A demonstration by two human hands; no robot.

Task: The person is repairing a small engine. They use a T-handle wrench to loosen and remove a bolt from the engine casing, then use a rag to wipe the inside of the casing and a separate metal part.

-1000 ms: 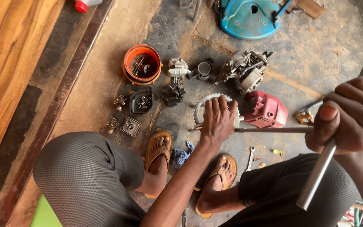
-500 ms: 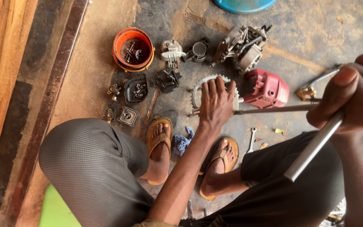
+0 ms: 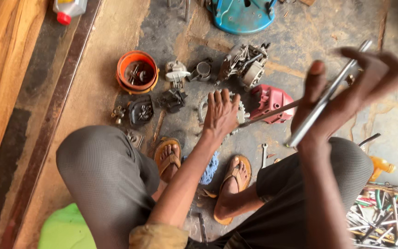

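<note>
My left hand [image 3: 220,114] presses flat, fingers spread, on a toothed metal sprocket [image 3: 242,114] lying on the concrete floor. My right hand [image 3: 346,94] is raised and blurred, gripping a long silver T-handle wrench [image 3: 322,102]. The wrench's thin shaft [image 3: 272,113] runs down-left to the sprocket under my left hand. A red engine cover [image 3: 272,101] lies just behind the shaft. My feet in brown sandals [image 3: 234,177] rest on the floor below the sprocket.
An orange tub [image 3: 137,71] of small parts, a grey engine block [image 3: 247,62], carburettor pieces [image 3: 176,74] and a black cover [image 3: 140,110] lie ahead. A blue seat [image 3: 242,14] stands at the top. Loose tools [image 3: 385,216] pile at the right. A small spanner [image 3: 264,154] lies by my foot.
My right hand has swung the wrench handle round and upward, now tilted steeply and blurred. My left hand stays pressed on the sprocket. The view has shifted slightly.
</note>
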